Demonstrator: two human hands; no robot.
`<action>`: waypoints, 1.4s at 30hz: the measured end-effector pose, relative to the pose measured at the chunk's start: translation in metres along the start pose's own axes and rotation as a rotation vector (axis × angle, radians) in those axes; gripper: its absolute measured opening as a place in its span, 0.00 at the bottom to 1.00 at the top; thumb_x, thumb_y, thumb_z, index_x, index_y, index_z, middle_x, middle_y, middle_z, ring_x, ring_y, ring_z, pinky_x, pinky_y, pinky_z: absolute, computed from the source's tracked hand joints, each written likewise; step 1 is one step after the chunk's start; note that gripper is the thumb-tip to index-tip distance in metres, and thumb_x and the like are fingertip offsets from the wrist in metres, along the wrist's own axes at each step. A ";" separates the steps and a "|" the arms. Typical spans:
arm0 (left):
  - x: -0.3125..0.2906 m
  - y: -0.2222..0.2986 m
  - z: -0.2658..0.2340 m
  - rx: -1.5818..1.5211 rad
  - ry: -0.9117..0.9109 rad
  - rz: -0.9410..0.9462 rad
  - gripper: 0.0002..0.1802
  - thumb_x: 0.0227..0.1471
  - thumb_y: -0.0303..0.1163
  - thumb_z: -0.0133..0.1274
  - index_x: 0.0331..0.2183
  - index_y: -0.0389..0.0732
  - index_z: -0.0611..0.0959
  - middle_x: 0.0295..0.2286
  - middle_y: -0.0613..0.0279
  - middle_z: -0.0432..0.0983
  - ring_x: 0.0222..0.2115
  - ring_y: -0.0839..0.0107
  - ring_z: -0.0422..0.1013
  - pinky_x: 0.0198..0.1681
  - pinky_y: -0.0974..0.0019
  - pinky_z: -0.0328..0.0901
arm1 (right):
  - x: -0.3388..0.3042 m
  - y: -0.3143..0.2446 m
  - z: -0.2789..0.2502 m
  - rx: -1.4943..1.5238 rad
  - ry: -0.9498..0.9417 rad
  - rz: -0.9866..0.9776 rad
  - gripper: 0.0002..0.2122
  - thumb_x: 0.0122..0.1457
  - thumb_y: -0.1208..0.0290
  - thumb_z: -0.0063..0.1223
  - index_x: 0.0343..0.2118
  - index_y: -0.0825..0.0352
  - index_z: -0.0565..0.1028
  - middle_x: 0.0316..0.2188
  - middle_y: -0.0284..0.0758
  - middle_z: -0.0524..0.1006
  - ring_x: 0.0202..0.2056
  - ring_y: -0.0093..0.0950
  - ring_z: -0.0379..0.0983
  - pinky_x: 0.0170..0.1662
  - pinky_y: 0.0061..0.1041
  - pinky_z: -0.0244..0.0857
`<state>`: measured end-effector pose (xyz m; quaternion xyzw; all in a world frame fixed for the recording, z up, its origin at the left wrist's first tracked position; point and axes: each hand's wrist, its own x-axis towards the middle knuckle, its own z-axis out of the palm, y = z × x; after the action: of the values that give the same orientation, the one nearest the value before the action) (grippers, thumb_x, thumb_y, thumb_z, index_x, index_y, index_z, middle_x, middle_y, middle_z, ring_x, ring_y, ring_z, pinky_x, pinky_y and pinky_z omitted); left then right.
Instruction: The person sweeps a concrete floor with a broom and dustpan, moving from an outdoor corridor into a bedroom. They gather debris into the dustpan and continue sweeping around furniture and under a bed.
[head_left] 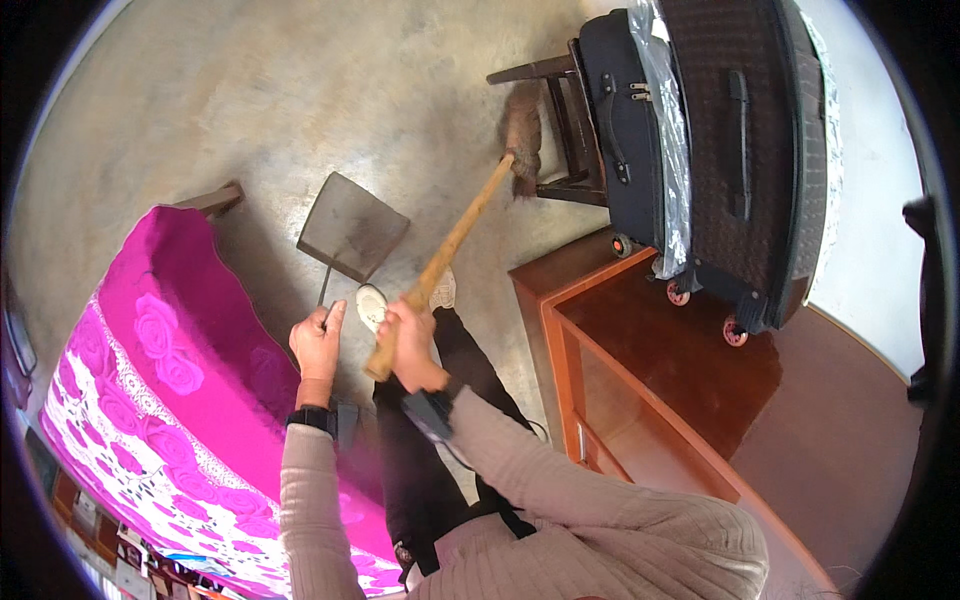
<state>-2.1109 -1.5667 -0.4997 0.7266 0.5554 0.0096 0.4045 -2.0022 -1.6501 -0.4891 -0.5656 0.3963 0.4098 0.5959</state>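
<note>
My right hand [408, 338] is wrapped round the thick wooden handle of a broom [465, 225]. The handle slants up and to the right, and the brown broom head [522, 135] rests by the legs of a dark wooden stool. My left hand [318, 345] is closed on the thin metal handle of a dustpan [352, 225]. Its flat grey pan lies on the floor ahead of my shoes, left of the broom. The pan and the broom head are apart. Whatever may lie in the pan is too faint to make out.
A table with a magenta floral cloth [150, 345] stands close on my left. To the right is a reddish-brown wooden cabinet [650, 360] with dark suitcases [725, 130] on it. The dark stool [562, 120] stands beyond the cabinet. Smooth concrete floor [250, 90] stretches ahead.
</note>
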 end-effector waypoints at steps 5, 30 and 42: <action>0.005 0.001 0.017 -0.077 0.086 0.085 0.25 0.46 0.39 0.57 0.12 0.34 0.65 0.11 0.48 0.56 0.12 0.54 0.51 0.16 0.61 0.52 | 0.081 0.009 0.040 0.187 -0.021 -0.198 0.16 0.44 0.78 0.50 0.37 0.63 0.61 0.18 0.32 0.64 0.14 0.25 0.62 0.16 0.25 0.61; 0.023 0.002 0.029 -0.084 0.123 0.217 0.25 0.48 0.37 0.56 0.11 0.35 0.64 0.09 0.50 0.56 0.10 0.59 0.52 0.15 0.61 0.53 | -0.108 -0.074 -0.175 -0.678 -0.090 0.346 0.10 0.49 0.78 0.47 0.35 0.67 0.62 0.16 0.31 0.65 0.11 0.23 0.63 0.13 0.23 0.60; 0.035 -0.003 0.023 -0.085 0.122 0.209 0.25 0.51 0.40 0.53 0.12 0.33 0.70 0.10 0.47 0.58 0.10 0.59 0.52 0.16 0.60 0.55 | -0.246 -0.137 -0.222 0.216 -0.172 0.493 0.13 0.52 0.72 0.43 0.41 0.63 0.61 0.16 0.25 0.59 0.13 0.16 0.55 0.17 0.17 0.53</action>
<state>-2.0889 -1.5509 -0.5322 0.7608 0.4992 0.1197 0.3971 -1.9621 -1.8846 -0.2209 -0.3484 0.5114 0.5443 0.5664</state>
